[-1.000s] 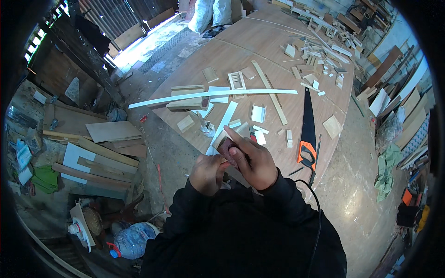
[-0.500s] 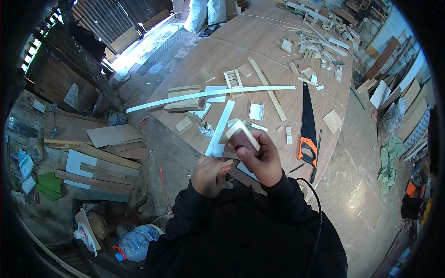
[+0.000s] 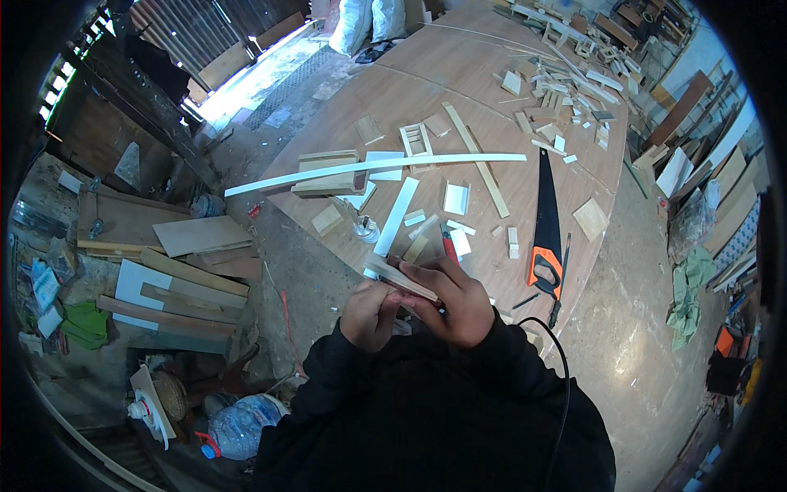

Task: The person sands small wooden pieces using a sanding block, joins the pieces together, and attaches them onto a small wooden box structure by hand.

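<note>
In front of my chest my two hands are drawn together at the table's near edge. My right hand (image 3: 461,305) is closed on a wooden block wrapped in brown sandpaper (image 3: 403,280), now tilted and seen mostly along its pale edge. Close against it, my left hand (image 3: 366,316) is closed with its fingers pinched; the small wood piece seen there earlier is hidden by the block and fingers. Just beyond the block lie a long white strip (image 3: 397,215) and a red-handled tool (image 3: 448,243), partly covered by my right hand.
An orange-handled handsaw (image 3: 545,221) lies to the right on the wooden table (image 3: 385,102). A long pale strip (image 3: 328,172) crosses a wooden box and overhangs the table's left edge. Offcuts (image 3: 566,90) heap at the far right. Boards (image 3: 201,238) and a large plastic bottle (image 3: 242,428) stand left.
My right hand has lowered the sandpaper block and turned it toward my left hand, so the hands now meet. The red-handled tool beyond them has come into sight.
</note>
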`<state>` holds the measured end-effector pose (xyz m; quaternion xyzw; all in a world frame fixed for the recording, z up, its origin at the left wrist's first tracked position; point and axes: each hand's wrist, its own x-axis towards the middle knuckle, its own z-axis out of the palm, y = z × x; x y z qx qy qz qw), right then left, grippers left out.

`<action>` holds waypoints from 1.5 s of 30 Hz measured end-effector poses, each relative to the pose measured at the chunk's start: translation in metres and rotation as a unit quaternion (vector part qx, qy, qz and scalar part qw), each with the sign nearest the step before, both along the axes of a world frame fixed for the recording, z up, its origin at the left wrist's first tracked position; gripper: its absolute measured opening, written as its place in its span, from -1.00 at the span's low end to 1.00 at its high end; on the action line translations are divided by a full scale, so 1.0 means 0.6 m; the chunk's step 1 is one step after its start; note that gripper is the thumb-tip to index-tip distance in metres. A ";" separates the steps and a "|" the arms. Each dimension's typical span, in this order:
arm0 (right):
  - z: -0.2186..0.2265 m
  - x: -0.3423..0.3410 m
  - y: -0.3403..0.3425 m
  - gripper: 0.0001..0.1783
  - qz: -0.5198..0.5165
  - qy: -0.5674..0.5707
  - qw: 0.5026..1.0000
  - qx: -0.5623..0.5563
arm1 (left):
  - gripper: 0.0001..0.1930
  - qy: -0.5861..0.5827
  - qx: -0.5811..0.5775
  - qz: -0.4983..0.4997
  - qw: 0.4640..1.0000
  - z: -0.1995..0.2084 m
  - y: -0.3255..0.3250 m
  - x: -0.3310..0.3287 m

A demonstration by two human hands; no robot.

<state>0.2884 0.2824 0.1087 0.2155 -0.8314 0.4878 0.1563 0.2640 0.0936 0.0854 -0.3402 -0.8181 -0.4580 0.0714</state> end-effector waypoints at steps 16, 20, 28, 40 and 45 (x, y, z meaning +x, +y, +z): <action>0.000 -0.012 -0.009 -0.53 -0.011 -0.019 1.000 -0.010 | -0.61 -0.282 0.093 -0.008 0.955 -0.007 -0.009 0.007; -0.009 -0.014 -0.002 -0.53 -0.011 0.032 0.999 -0.002 | -0.62 -0.197 0.122 0.004 0.973 -0.032 -0.001 0.007; -0.002 -0.014 -0.004 -0.54 -0.020 -0.018 1.000 -0.004 | -0.65 -0.219 0.092 0.014 0.971 -0.023 0.000 0.005; -0.022 -0.022 0.024 -0.58 0.010 0.019 1.000 0.007 | -0.53 -0.313 0.299 0.087 0.897 -0.056 -0.009 -0.003; 0.018 -0.013 0.039 -0.65 -0.136 -0.005 0.987 -0.086 | -0.60 -0.172 0.078 0.177 0.966 -0.014 -0.014 0.007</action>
